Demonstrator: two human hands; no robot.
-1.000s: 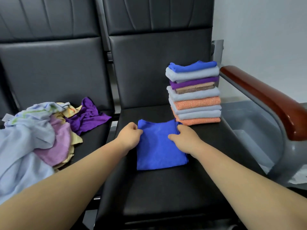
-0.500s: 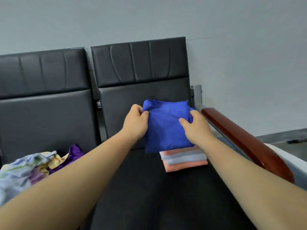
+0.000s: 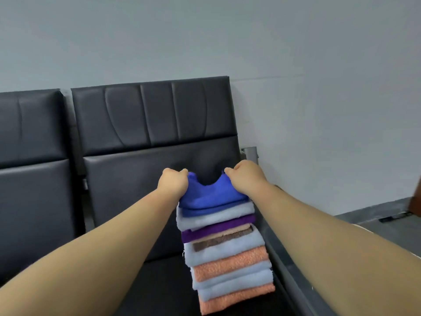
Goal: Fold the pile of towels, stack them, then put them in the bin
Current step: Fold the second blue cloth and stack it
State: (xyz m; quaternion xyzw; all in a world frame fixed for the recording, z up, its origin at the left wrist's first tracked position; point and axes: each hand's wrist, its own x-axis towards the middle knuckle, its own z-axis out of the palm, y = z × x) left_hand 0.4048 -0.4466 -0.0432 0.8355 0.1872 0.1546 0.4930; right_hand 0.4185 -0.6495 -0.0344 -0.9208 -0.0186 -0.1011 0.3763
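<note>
A folded blue towel [image 3: 210,193] lies on top of a tall stack of folded towels [image 3: 230,256] on the right-hand black seat. My left hand [image 3: 173,182] grips its far left corner and my right hand [image 3: 245,176] grips its far right corner. The towel sags between the two hands. The stack holds light blue, purple, brown and orange towels and leans slightly to the right. The pile of unfolded towels and the bin are out of view.
The black padded seat back [image 3: 155,124] rises right behind the stack. A second black seat [image 3: 29,156] is on the left. A grey metal armrest frame [image 3: 289,265] runs along the stack's right side. A grey wall fills the background.
Both hands carried the blue towel from the seat up and back, and it now rests on top of the stack. The camera tilted upward, so the unfolded pile left the view.
</note>
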